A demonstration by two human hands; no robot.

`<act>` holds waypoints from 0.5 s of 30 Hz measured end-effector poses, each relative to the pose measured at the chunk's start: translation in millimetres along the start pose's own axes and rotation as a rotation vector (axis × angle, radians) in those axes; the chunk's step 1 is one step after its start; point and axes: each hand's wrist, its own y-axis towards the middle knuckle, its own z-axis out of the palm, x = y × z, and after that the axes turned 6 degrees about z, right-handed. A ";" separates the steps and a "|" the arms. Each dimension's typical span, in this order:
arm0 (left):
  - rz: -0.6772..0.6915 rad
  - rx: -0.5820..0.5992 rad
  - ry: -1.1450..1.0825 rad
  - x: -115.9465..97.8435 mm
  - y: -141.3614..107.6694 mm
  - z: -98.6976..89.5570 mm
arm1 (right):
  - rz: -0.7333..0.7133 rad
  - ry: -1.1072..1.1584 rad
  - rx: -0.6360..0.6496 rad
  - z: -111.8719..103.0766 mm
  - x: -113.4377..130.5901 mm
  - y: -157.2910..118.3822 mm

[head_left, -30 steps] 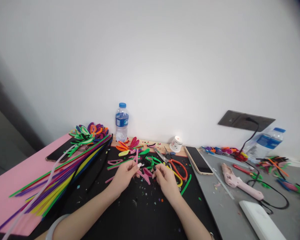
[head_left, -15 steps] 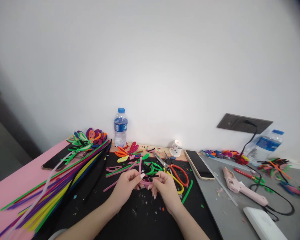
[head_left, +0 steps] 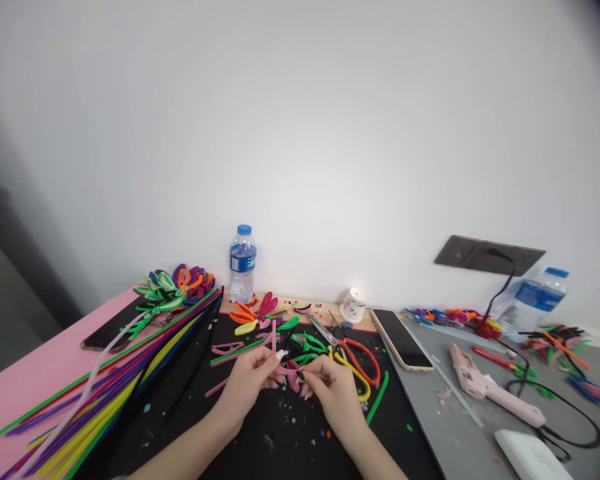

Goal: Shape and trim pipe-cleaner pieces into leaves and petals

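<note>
Between my two hands, over the black mat (head_left: 260,440), is a small pink pipe-cleaner piece (head_left: 293,377). The fingers of my left hand (head_left: 250,380) pinch its left side, where a pink stem stands upright. My right hand (head_left: 331,390) is closed at its right side, thumb and index finger together. Fingertips hide part of the piece. Behind my hands lie green loops (head_left: 309,343) and a pink, orange and yellow bundle (head_left: 255,310). Orange-handled scissors (head_left: 363,360) and a yellow-handled tool (head_left: 357,377) rest just beyond my right hand.
Long pipe cleaners (head_left: 115,393) and looped flowers (head_left: 180,287) lie left. A bottle (head_left: 243,263) and paper cup (head_left: 353,305) stand by the wall. Rightward are a phone (head_left: 403,340), a pink glue gun (head_left: 495,390) with its cord, and a white box (head_left: 533,457).
The view has tilted slightly, so the scene sits lower. The pink piece shows more between my hands, and the black strand at my right fingertips is no longer plain.
</note>
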 end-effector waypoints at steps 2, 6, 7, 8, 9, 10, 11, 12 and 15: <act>0.006 0.017 0.025 1.1 1.0 -0.1 | -0.013 -0.033 0.007 -1.8 0.1 0.2; 0.048 0.052 0.084 2.8 3.6 -0.5 | -0.021 -0.059 0.056 -6.7 3.9 0.7; 0.055 0.062 0.094 3.0 4.1 -0.8 | -0.025 -0.066 0.069 -7.9 4.9 0.8; 0.057 0.071 0.102 3.2 4.6 -1.0 | -0.028 -0.070 0.081 -9.0 5.6 0.9; 0.055 0.081 0.105 3.4 5.1 -1.3 | -0.027 -0.071 0.092 -9.9 6.0 1.0; 0.053 0.089 0.105 3.7 5.5 -1.5 | -0.020 -0.066 0.101 -10.4 6.1 1.2; 0.048 0.097 0.101 4.1 5.8 -1.6 | -0.008 -0.057 0.106 -10.7 6.0 1.4; 0.042 0.101 0.093 4.5 6.1 -1.7 | 0.008 -0.047 0.107 -10.7 5.9 1.5; 0.017 0.093 0.058 5.7 6.6 -1.5 | 0.036 -0.047 0.076 -10.1 6.2 2.0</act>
